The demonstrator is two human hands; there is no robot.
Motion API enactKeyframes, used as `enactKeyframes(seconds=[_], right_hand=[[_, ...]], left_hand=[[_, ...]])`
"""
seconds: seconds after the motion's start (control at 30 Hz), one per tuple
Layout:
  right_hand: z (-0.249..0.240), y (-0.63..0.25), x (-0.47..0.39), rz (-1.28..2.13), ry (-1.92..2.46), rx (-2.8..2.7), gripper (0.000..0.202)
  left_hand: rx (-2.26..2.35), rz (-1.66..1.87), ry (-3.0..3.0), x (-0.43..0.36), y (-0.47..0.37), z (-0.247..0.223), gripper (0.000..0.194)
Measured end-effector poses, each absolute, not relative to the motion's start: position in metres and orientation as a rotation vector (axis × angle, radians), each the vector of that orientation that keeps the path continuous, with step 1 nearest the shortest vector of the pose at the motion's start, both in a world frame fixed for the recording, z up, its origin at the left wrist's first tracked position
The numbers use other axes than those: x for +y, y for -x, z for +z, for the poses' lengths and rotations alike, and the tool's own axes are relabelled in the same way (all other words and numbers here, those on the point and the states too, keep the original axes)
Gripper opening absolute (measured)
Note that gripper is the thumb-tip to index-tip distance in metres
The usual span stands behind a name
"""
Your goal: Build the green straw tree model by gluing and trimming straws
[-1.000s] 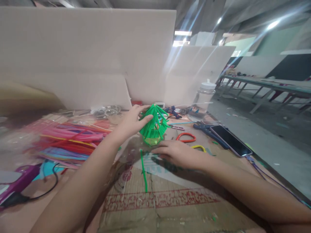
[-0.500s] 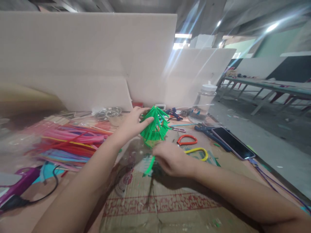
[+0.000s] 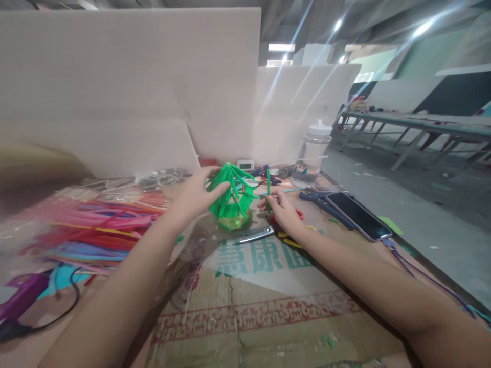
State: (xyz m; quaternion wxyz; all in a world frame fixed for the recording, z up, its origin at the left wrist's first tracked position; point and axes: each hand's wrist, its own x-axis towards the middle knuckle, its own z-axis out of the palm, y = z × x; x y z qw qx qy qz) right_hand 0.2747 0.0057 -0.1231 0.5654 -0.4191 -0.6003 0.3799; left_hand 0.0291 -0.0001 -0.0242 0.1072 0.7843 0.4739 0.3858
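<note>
cardboard (image 3: 199,327) lies on the pinkish surface (image 3: 34,352); white boards (image 3: 153,76) stand behind, and a grey floor (image 3: 402,204) with a long second surface (image 3: 406,121) shows to the right. a clear bottle (image 3: 309,153) with a white lid stands near the boards, its contents hard to tell. the left hand (image 3: 201,191) has its grip wrapped around the left side of an upright green cone (image 3: 230,207); the right hand (image 3: 284,207) pinches an upright green strip (image 3: 269,181) near it.
</note>
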Motion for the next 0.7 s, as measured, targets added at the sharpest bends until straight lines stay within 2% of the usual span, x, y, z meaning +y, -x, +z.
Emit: enactKeyframes(seconds=[0.47, 0.7], right_hand=[[-0.134, -0.271, 0.010, 1.011, 0.995, -1.446, 0.024], [-0.136, -0.271, 0.013, 1.039, 1.018, -1.444, 0.020]], left_hand=[[1.448, 1.104, -2.295, 0.003, -0.027, -0.026, 0.059], [1.447, 1.258, -2.043, 0.019, -0.017, -0.032, 0.058]])
